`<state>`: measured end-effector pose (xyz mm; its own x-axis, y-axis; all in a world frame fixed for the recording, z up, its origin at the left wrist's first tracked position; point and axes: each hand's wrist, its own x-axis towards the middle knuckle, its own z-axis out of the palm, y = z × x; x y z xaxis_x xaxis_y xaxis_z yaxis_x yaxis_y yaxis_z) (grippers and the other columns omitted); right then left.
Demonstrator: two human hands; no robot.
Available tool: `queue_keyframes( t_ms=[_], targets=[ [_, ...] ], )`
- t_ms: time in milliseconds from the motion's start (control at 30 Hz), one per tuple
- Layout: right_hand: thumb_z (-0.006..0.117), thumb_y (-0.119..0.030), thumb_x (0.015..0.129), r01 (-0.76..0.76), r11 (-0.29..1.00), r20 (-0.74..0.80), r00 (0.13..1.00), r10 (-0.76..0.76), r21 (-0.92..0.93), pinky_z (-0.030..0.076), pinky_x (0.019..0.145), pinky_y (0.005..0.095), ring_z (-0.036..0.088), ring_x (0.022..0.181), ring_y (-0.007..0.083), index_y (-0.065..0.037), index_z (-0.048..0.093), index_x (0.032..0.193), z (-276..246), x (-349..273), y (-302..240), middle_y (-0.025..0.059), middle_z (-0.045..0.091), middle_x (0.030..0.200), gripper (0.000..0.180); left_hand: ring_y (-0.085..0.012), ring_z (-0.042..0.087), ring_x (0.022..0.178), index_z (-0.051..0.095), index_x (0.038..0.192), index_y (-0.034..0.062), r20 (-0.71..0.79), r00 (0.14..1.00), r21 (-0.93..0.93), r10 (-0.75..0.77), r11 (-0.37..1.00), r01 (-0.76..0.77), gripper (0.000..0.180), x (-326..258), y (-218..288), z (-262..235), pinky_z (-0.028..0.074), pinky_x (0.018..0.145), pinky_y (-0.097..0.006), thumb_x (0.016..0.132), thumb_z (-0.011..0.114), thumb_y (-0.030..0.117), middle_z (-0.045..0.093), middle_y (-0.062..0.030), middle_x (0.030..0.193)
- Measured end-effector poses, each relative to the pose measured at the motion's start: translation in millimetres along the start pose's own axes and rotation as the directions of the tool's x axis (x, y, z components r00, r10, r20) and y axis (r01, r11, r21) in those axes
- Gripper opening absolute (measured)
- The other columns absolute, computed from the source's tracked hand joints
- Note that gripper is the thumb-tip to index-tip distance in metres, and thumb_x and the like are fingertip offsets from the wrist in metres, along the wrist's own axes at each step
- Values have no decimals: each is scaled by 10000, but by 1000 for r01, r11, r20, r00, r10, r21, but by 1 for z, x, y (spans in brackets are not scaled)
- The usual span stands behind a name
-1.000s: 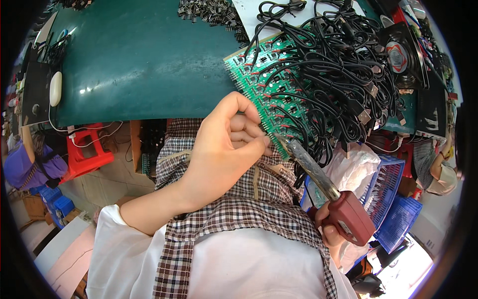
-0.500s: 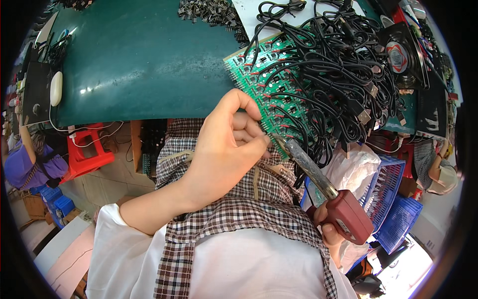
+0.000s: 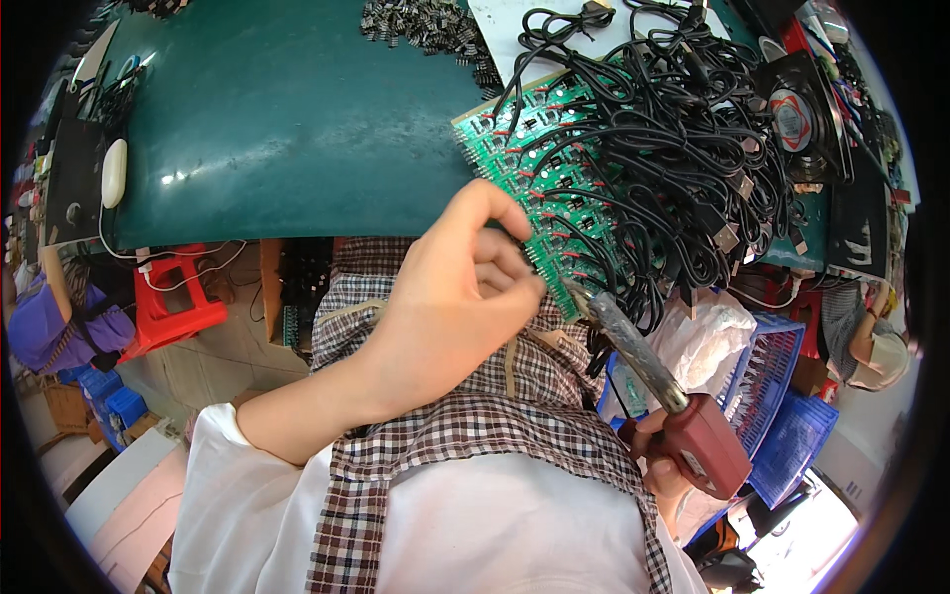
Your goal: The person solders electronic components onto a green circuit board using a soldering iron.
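Note:
A green circuit board panel (image 3: 539,226) lies at the table's near edge, with pins along its left side and red and black wires on top. My left hand (image 3: 450,297) is closed at the panel's lower left edge, index finger and thumb against it; its other fingers are curled and partly hidden. My right hand (image 3: 663,470) is wrapped round the dark red handle of a soldering iron (image 3: 633,346). The iron slants up and left, its tip at the panel's near corner. Bundled black cables (image 3: 683,188) run from the panel to the right.
A pile of small black parts (image 3: 426,25) sits at the far edge of the green table (image 3: 277,129). At right are a square fan-like unit (image 3: 800,117) and blue baskets (image 3: 792,436). A red stool (image 3: 183,297) stands below left. Other people are at both sides.
The soldering iron has shifted slightly right and down, its tip now nearer the panel's corner. The panel and my left hand have moved a little to the right.

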<state>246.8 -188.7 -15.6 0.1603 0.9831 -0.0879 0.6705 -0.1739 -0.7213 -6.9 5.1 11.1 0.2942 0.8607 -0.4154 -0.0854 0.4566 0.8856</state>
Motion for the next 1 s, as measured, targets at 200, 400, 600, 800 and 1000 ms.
queue_keyframes(
  t_ms=[200, 400, 600, 800, 1000],
  targets=[
    [683, -278, 654, -163, 663, 90, 986, 143, 731, 382, 420, 219, 504, 469, 132, 94, 453, 935, 10, 21, -38, 140, 597, 727, 520, -88, 445, 582, 568, 914, 25, -61, 740, 905, 670, 349, -242, 210, 73, 29, -78, 399, 558, -233, 739, 635, 122, 531, -24, 733],
    [665, -345, 675, -93, 831, 49, 996, 79, 548, 349, 427, 234, 472, 455, 131, 81, 493, 914, 6, 16, -23, 106, 571, 703, 517, -216, 575, 647, 619, 840, 16, -69, 718, 972, 692, 208, -107, 181, 112, 32, -99, 439, 608, -302, 732, 641, 160, 598, -100, 698],
    [625, -405, 724, 47, 879, 50, 996, -80, 475, 309, 435, 230, 418, 434, 122, 92, 479, 929, 4, 17, -6, 60, 500, 554, 557, -192, 582, 654, 618, 847, 21, -15, 697, 984, 717, 133, -116, 136, 119, 33, -100, 446, 617, -291, 757, 609, 123, 600, -94, 708],
    [620, -403, 743, 24, 883, 16, 999, -36, 469, 310, 439, 229, 410, 435, 116, 85, 467, 965, 9, 6, 3, 56, 490, 529, 558, -146, 606, 708, 617, 857, -18, -141, 757, 714, 638, 595, -369, 129, 92, 30, -98, 471, 661, -244, 791, 584, 88, 626, -76, 764],
    [646, -220, 636, 78, 928, -56, 997, -62, 364, 410, 463, 220, 527, 467, 151, 58, 569, 839, 6, 12, -9, 100, 592, 669, 352, -142, 612, 744, 581, 938, -29, -92, 964, 224, 249, 949, -223, 156, 23, 11, -59, 471, 665, -221, 808, 569, 57, 632, -94, 823]
  ],
)
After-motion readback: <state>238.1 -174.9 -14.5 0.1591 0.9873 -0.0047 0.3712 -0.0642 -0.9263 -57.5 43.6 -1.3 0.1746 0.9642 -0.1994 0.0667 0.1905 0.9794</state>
